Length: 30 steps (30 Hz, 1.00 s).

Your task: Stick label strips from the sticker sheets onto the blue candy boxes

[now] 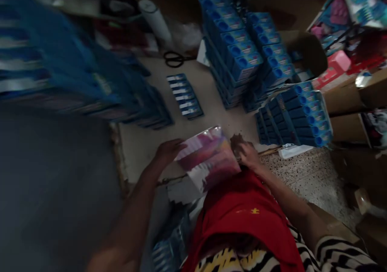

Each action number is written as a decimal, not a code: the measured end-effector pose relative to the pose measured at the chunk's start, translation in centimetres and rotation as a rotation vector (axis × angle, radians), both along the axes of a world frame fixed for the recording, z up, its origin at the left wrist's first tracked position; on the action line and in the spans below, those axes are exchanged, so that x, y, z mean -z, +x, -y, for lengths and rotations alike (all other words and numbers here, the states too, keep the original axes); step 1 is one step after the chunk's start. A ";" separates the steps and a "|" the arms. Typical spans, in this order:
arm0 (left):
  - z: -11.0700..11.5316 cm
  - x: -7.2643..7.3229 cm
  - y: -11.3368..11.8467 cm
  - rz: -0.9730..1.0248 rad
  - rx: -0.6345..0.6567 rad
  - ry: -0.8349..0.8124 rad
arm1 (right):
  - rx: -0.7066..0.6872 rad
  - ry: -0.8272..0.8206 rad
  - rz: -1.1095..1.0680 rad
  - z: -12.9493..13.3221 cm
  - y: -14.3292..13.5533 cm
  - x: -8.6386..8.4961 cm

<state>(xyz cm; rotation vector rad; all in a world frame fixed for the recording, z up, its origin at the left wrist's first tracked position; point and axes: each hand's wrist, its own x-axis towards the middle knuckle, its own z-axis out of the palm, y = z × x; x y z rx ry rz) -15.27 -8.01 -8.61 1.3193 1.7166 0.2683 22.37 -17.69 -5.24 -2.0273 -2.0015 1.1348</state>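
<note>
A shiny pink and purple printed pack (pixel 208 155) is tilted over the front edge of the worktable, close to my red apron. My left hand (pixel 169 151) is closed on its left edge, with the thumb side against the print. Just beyond the pack's right edge, my right hand (pixel 249 155) has its fingers curled down by a dark worn patch of the tabletop. Blur hides what those fingers hold, if anything. Farther in on the table lies a flat row of small blue and white boxes (pixel 186 96).
Black-handled scissors (pixel 174 59) lie behind the row. Blue boxes (pixel 238 50) are stacked at the back right, and a banded bundle of blue boxes (pixel 296 116) leans at the right edge. A blurred blue stack (pixel 75 62) fills the left. Cartons (pixel 347 128) stand at right.
</note>
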 end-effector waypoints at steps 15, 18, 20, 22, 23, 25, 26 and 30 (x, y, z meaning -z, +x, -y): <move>-1.7 -0.6 5.5 -0.214 0.390 0.310 | -0.363 -0.047 -0.181 -15.8 -6.5 1.7; -1.2 0.5 7.0 -0.052 0.357 0.239 | -0.335 -0.072 -0.227 -16.0 -5.9 2.5; -0.9 1.5 7.9 0.020 0.299 0.201 | -0.350 -0.093 -0.227 -16.3 -5.8 2.6; -1.0 2.3 8.2 0.035 0.266 0.168 | -0.373 -0.081 -0.165 -16.4 -6.0 2.4; -1.1 2.6 7.9 0.023 0.270 0.142 | -0.368 -0.038 -0.115 -16.2 -6.2 2.2; -1.4 3.1 6.1 -0.039 0.290 0.085 | -0.315 0.103 -0.052 -14.8 -6.6 1.7; -1.5 3.4 4.4 -0.085 0.300 0.052 | -0.265 0.171 -0.061 -13.4 -6.6 1.6; -1.7 5.3 -4.3 -0.390 0.154 -0.025 | 0.128 0.062 -0.322 -3.7 -3.7 0.9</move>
